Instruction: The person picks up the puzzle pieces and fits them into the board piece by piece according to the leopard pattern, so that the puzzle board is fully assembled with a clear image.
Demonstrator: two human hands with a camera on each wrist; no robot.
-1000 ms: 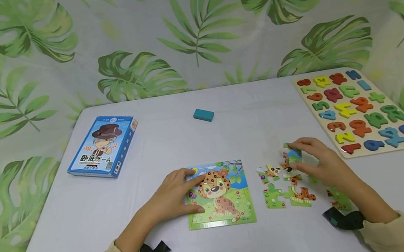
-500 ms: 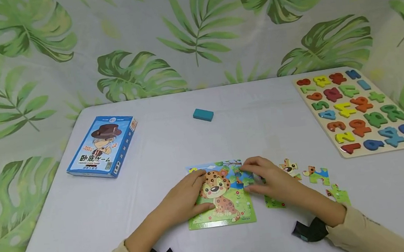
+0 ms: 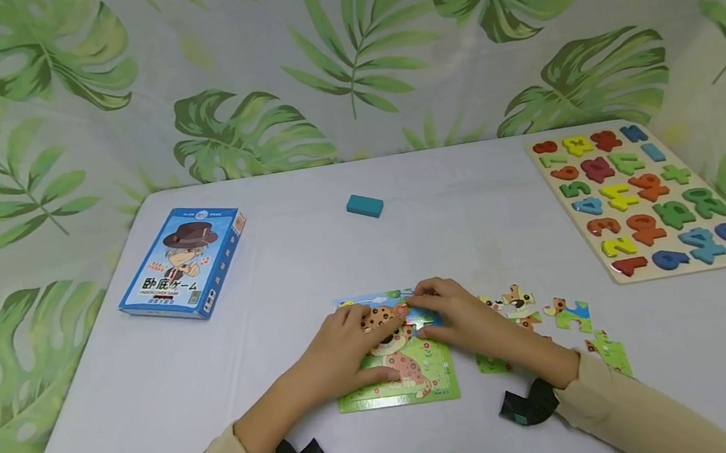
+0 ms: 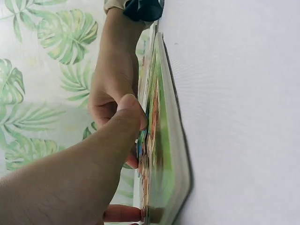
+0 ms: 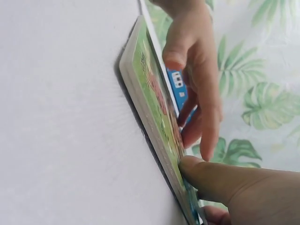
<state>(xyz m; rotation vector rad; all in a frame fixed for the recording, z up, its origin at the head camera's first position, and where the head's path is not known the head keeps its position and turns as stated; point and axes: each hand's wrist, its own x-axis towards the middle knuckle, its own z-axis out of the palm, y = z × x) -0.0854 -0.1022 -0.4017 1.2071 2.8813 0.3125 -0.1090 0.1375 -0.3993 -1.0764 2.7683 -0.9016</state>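
Right hand (image 3: 459,312) pinches a blue jigsaw piece (image 3: 423,318) at the far right corner of the leopard jigsaw board (image 3: 393,401); left hand (image 3: 347,348), fingers spread wide, touches the board's left half

The right hand (image 3: 459,312) has swung over from the loose pieces right of the puzzle board (image 3: 444,383) and now reaches across the board's upper right part. The blue piece (image 3: 423,317) has come along with it and sits there between thumb and fingers. The left hand (image 3: 342,349) has slid in from the board's left edge toward its middle, fingers now over the leopard's face (image 3: 381,316). Off to the board's right, a blue-and-green piece (image 3: 571,314) now shows fully, while the right forearm (image 3: 532,349) now hides part of the loose pieces nearer the board.
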